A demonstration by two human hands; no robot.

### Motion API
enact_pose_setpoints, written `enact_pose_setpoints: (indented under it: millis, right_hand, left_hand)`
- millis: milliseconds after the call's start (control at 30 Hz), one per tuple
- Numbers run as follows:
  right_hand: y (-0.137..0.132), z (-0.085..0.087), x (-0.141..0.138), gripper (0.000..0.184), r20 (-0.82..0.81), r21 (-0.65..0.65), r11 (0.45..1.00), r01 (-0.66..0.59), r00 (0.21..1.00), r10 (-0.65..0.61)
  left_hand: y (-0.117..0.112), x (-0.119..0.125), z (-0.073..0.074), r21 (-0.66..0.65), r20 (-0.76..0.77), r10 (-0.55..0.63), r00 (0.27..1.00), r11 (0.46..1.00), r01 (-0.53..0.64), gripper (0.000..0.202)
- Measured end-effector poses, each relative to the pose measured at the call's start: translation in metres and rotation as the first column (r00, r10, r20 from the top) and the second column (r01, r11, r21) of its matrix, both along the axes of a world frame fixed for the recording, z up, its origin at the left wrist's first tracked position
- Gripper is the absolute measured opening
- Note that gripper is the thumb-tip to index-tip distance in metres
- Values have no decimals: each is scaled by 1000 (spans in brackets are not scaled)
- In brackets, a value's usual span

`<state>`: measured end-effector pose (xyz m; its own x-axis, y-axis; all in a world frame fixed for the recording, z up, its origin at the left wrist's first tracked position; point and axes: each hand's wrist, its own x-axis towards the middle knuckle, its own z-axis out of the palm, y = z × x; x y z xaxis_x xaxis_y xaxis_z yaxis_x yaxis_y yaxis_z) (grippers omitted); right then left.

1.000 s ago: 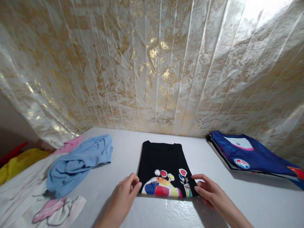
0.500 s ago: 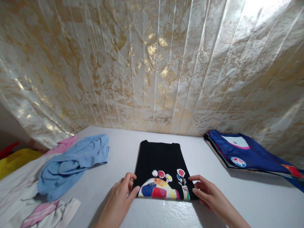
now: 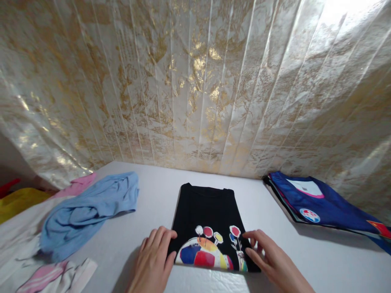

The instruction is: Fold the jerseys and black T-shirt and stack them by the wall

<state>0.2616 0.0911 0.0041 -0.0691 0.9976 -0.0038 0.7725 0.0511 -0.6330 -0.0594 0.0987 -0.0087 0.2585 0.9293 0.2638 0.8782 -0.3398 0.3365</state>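
Observation:
A folded black T-shirt (image 3: 206, 209) with a bright print of balloons and flowers lies in the middle of the white table (image 3: 305, 252). My left hand (image 3: 154, 260) rests flat at its lower left corner, fingers stretched out onto the cloth edge. My right hand (image 3: 269, 260) lies on the lower right corner, fingers spread over the print. Neither hand grips the shirt.
A crumpled light blue garment (image 3: 85, 211) lies at the left, with pink (image 3: 77, 187) and white-and-pink clothes (image 3: 51, 276) around it and a yellow one (image 3: 18, 201) further left. A stack of folded dark blue shirts (image 3: 317, 203) sits at the right. A gold-patterned curtain (image 3: 195, 81) hangs behind.
My left hand has gone from a curled hold at the shirt's corner to lying flat with fingers stretched out. My right hand has slid a little further onto the shirt.

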Motion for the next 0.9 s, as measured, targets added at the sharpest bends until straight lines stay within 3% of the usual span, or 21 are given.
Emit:
enact_pose_setpoints:
  millis: [100,200,333,433,567,700,800,900]
  right_hand:
    - [10,7,-18,27,72,132,987,-95,994,86]
    - [30,15,-52,39,172,129,962,-239,961,216]
    - [74,21,-106,49,304,80,907,-413,877,373]
    - [112,15,-142,52,385,78,880,-469,828,407]
    - [143,-7,-167,55,437,127,883,-451,825,359]
    - [150,-22,-168,58,443,161,882,-443,831,336]
    - [151,-24,-166,60,450,163,883,-439,830,329]
    - [152,-24,-166,59,455,174,884,-435,831,319]
  left_hand:
    - [-5,7,-10,216,-152,-168,974,956,199,44]
    - [-8,16,-37,296,-321,-260,910,886,358,59]
    - [-9,23,-69,207,-305,-223,926,934,293,67]
    - [-11,24,-74,144,-261,-252,932,944,296,61]
    - [-15,21,-68,163,-232,-229,945,949,270,57]
    - [-14,4,-53,173,-237,-225,945,947,269,57]
    - [-5,-18,-28,136,-156,-42,987,989,64,57]
    - [4,-33,1,-58,-45,161,986,985,-164,29]
